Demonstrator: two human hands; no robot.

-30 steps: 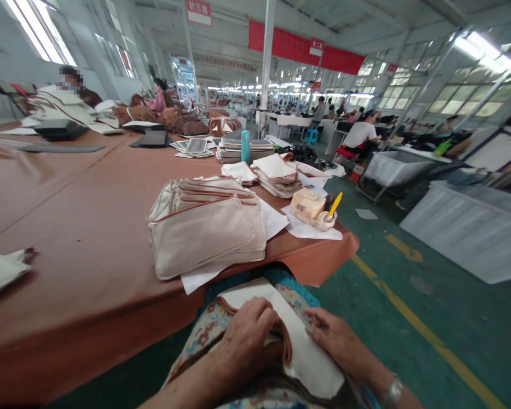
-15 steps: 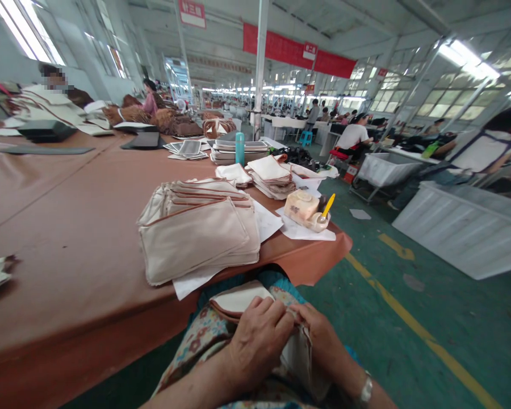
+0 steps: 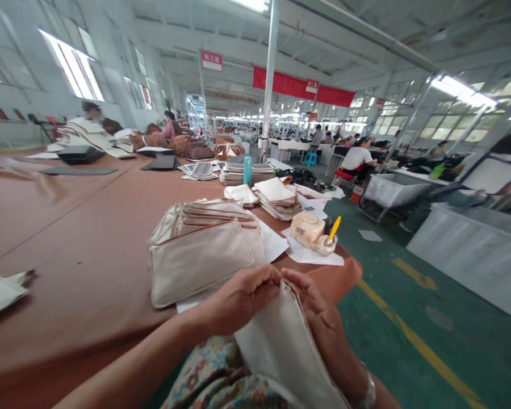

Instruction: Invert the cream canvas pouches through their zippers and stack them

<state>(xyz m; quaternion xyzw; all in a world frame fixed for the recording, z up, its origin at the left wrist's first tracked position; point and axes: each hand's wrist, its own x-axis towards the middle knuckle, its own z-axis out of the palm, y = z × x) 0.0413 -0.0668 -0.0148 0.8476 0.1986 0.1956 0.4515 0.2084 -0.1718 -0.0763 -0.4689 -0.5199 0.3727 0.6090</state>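
Observation:
A cream fabric panel with a dark edge (image 3: 283, 341) is raised over my lap, slanting down toward me. My left hand (image 3: 249, 295) pinches its top corner, with fingers closed. Along the right edge, my right hand (image 3: 321, 315) wraps the panel, its fingertips meeting the left ones at the corner. Floral cloth (image 3: 213, 369) covers my lap below. Just beyond my left hand, a stack of cream panels with brown edges (image 3: 200, 258) lies on the brown-covered table (image 3: 89, 244).
A glue container (image 3: 307, 228) and a yellow-handled brush (image 3: 335, 227) stand on white paper at the table corner. Behind them are a smaller panel stack (image 3: 276, 196) and a teal bottle (image 3: 247, 170). A white bin (image 3: 468, 255) stands on the floor at right. Other people work farther off.
Both hands have risen from my lap, bringing the panel up in front of the table edge. The left hand has shifted to the panel's top corner. The camera view has tilted up.

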